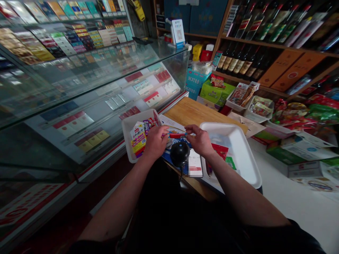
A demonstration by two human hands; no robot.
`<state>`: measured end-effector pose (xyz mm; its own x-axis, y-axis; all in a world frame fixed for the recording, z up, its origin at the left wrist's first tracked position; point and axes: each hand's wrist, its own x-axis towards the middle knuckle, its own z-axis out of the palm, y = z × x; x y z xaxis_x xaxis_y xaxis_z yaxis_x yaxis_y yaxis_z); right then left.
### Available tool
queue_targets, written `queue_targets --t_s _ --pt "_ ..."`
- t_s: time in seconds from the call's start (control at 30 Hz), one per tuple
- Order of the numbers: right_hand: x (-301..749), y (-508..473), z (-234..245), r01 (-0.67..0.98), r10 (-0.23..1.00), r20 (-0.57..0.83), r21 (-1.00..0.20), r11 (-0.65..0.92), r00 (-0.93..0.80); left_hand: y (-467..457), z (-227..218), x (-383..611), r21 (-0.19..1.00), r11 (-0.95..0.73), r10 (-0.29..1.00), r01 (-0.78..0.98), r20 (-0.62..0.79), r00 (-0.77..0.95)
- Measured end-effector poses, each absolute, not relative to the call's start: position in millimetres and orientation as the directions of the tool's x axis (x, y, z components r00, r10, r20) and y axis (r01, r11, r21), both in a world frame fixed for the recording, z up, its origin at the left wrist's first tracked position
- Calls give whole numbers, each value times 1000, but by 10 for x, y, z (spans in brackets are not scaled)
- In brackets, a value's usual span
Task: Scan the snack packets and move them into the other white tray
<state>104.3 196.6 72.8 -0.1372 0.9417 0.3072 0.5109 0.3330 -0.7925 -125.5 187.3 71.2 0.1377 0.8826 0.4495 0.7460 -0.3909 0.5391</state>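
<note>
My left hand [156, 141] and my right hand [200, 140] face each other with bent fingers. A slim red packet [177, 135] spans the gap, pinched at its ends by my fingertips. Near my left wrist is a white tub [128, 141] of small bright snack packets [139, 137]. My right forearm crosses a bigger white tray [245, 155] holding a red packet [220, 151] and a green one [230, 162]. Below my hands stand a round black device [179, 154] on a cable and a phone [195, 164] with a lit screen.
A wooden tabletop [196, 112] extends behind the tubs. The glass display counter [106, 76] with cigarette packs runs along the left. Wine bottles [238, 60] line shelves at right, above snack bins [258, 107] and cartons. A payment code stand [178, 33] tops the counter's far end.
</note>
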Motion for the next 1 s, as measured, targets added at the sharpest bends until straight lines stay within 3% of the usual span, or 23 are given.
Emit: queue_targets --t_s 0.5,1.0 --pt "1236 2019 298 590 970 232 -774 228 -71 2136 381 -1006 455 -392 898 800 378 225" --pt "1126 2177 175 579 975 159 -785 219 -152 2152 299 -1076 403 -304 935 863 298 190"
